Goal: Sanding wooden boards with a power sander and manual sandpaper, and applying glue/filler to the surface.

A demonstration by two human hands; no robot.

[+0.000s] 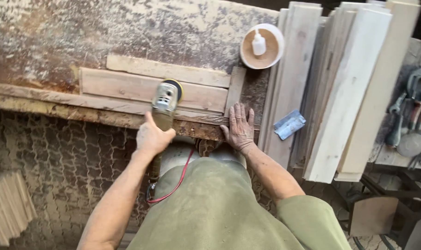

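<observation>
Nearby, a white squeeze bottle [259, 44], seemingly unlabelled, stands in a round bowl [275, 34].

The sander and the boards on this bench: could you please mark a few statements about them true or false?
1. The left hand grips the sander. True.
2. The right hand holds the small white bottle. False: it lies flat on the bench edge, and the bottle stands in a round dish.
3. The sander's disc sits on a flat board. True.
4. The stacked planks lie left of the sander. False: they lie to its right.
</observation>
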